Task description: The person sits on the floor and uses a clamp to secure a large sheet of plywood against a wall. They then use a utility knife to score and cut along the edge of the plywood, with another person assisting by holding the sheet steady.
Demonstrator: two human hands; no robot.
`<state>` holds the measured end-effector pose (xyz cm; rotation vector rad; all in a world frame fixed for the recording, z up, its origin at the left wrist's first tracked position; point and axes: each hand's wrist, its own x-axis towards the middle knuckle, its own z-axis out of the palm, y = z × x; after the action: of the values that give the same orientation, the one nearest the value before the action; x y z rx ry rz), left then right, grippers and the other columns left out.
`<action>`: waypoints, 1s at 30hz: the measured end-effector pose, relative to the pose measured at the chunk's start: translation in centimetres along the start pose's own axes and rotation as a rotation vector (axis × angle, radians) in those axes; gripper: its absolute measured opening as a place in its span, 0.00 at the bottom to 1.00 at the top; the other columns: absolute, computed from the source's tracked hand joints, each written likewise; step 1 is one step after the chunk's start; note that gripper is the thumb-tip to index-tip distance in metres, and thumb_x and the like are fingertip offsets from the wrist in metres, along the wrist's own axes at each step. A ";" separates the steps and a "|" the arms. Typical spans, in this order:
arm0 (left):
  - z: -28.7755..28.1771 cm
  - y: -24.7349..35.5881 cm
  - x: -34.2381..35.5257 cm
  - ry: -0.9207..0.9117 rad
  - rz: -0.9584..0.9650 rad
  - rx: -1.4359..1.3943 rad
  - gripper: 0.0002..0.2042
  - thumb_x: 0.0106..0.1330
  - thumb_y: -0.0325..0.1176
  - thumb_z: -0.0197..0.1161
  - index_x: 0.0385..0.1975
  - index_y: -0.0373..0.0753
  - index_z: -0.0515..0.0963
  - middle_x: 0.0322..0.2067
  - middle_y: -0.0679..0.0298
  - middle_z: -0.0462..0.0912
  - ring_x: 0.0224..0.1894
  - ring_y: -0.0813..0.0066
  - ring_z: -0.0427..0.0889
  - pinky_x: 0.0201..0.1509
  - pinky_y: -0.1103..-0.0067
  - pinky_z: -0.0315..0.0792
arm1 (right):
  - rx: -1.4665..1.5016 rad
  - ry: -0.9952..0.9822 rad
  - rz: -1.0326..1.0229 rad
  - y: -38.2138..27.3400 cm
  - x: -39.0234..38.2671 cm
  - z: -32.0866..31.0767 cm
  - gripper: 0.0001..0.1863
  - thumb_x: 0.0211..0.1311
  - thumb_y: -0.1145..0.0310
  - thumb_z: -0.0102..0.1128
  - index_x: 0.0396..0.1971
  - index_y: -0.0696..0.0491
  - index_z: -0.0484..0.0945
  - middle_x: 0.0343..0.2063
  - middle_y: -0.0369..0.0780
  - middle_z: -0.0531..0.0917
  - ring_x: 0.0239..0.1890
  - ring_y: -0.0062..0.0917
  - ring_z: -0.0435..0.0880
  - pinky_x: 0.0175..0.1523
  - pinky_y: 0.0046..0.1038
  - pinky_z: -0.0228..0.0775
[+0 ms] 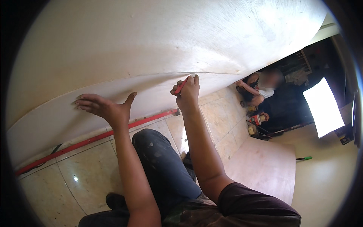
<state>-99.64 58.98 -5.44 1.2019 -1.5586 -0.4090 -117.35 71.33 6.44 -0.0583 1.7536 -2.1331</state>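
My right hand (188, 92) is closed around a slim red hand tool (181, 86), its exact kind hard to make out. The tool's pale tip meets the long thin seam in the large off-white wall panel (124, 41). Below that seam runs a paler lower strip (45, 115). My left hand (107, 107) is open in front of this strip, thumb and fingers spread, holding nothing. Whether its fingertips touch the surface I cannot tell.
A long red metal bar (87, 142) lies on the tiled floor (90, 172) along the wall's foot. Farther right, another person (258, 89) crouches near a red-and-white bucket (258, 120). A pale curved board (261, 162), a green-tipped tool (304, 158) and a bright light panel (324, 108) are at right.
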 end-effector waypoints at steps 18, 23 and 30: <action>0.8 -0.2 0.4 0.048 0.041 -0.003 0.85 0.39 0.73 0.83 0.79 0.26 0.25 0.78 0.25 0.19 0.80 0.25 0.16 0.79 0.36 0.21 | 0.017 0.005 0.015 1.2 -3.1 3.7 0.28 0.85 0.58 0.35 0.79 0.38 0.46 0.32 0.40 0.70 0.24 0.28 0.70 0.29 0.36 0.70; 0.9 0.0 0.5 0.032 0.050 0.016 0.86 0.38 0.72 0.84 0.78 0.24 0.23 0.77 0.23 0.20 0.80 0.25 0.15 0.79 0.37 0.20 | 0.025 -0.028 -0.016 2.2 -3.5 3.9 0.36 0.86 0.59 0.35 0.84 0.42 0.33 0.31 0.43 0.72 0.19 0.31 0.74 0.24 0.37 0.73; 1.4 -0.7 0.1 0.003 0.008 0.028 0.87 0.38 0.71 0.85 0.79 0.27 0.21 0.77 0.24 0.18 0.79 0.19 0.16 0.78 0.32 0.26 | -0.023 -0.040 -0.032 3.1 -5.4 5.5 0.36 0.85 0.61 0.32 0.84 0.45 0.31 0.30 0.44 0.72 0.18 0.32 0.75 0.22 0.36 0.73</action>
<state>-100.53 58.11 -6.47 1.2170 -1.5709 -0.3812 -110.06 67.39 5.79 -0.1351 1.7664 -2.1198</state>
